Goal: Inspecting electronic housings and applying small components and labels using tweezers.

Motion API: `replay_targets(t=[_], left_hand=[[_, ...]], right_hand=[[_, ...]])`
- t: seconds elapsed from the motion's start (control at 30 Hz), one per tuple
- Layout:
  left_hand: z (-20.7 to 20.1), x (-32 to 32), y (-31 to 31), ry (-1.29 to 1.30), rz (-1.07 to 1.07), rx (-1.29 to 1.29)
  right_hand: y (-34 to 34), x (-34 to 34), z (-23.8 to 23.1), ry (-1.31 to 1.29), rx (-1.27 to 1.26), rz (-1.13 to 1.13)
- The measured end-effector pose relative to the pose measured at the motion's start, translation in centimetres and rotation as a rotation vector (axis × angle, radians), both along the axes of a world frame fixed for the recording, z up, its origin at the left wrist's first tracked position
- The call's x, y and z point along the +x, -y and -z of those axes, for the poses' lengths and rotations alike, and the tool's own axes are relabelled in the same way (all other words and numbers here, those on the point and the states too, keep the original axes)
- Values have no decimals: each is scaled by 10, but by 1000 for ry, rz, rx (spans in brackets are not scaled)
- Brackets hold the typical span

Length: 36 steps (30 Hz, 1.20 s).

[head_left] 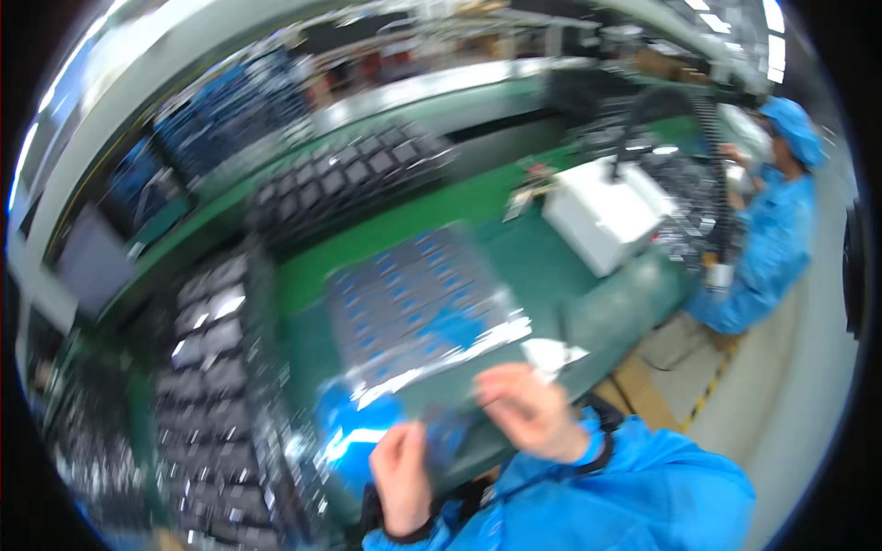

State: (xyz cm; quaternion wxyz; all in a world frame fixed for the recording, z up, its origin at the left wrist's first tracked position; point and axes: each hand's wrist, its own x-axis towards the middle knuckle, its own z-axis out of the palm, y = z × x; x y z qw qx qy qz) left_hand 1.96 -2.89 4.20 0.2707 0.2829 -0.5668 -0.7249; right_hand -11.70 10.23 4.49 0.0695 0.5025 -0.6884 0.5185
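Low in the picture, my left hand (401, 473) is closed, its thumb and fingertip pinched at the edge of a thin dark-blue piece (446, 435), blurred by motion. My right hand (531, 413) hovers to the right of that piece with curled, closed fingers. Whether anything small sits in them is too smeared to see. Just beyond both hands lies a clear-edged sheet or tray of grey parts (413, 298) with rows of blue tabs. A shiny blue film (361, 436) rests left of my left hand. Close to my right hand is a white scrap (551, 356).
Black trays of dark square parts stand at the left (207, 395) and at the back (354, 170). A white box (606, 216) sits on the green bench (542, 308), near a pile of clear packaging (684, 184). A co-worker in blue (772, 220) works at the right.
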Motion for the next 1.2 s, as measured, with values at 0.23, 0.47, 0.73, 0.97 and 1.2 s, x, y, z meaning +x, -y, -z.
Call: replay_targets(t=[0.23, 0.47, 0.73, 0.97, 1.2], left_hand=[[6, 5, -3, 5, -58, 71], [8, 10, 6, 6, 70, 160], [0, 12, -12, -68, 312, 198], [13, 15, -22, -138, -28, 231], [12, 8, -22, -63, 32, 115]], right_hand=[[13, 14, 0, 892, 148, -368], [17, 10, -1, 909, 181, -379], [8, 0, -9, 476, 337, -456], [3, 15, 0, 774, 268, -341], [-2, 12, -2, 532, 242, -260]])
